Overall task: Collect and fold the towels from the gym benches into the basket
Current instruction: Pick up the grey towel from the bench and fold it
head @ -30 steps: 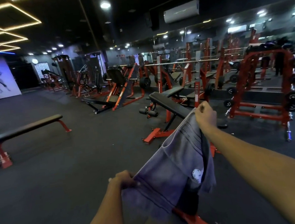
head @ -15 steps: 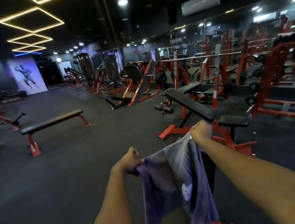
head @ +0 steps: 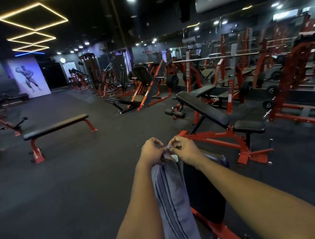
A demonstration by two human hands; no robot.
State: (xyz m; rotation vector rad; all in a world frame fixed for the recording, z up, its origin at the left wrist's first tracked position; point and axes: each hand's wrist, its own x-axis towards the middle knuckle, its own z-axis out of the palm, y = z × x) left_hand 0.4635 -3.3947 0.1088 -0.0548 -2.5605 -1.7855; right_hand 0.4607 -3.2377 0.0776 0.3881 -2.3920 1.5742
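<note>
Towel (head: pixel 171 194), centre bottom: woven cloth, matt, soft drape, thin dark stripes.
Pad (head: pixel 202 187), right of it: black upholstery, smooth, faint sheen at top edge.
Flat bench (head: pixel 56 126), left: black pad, dull sheen; legs red painted metal.
Floor (head: pixel 63 184): dark, matt, fine grain.
Barbell (head: pixel 214 57), upper right: bare metal, shiny.
Mirror (head: pixel 249 27) behind: glossy.
</note>
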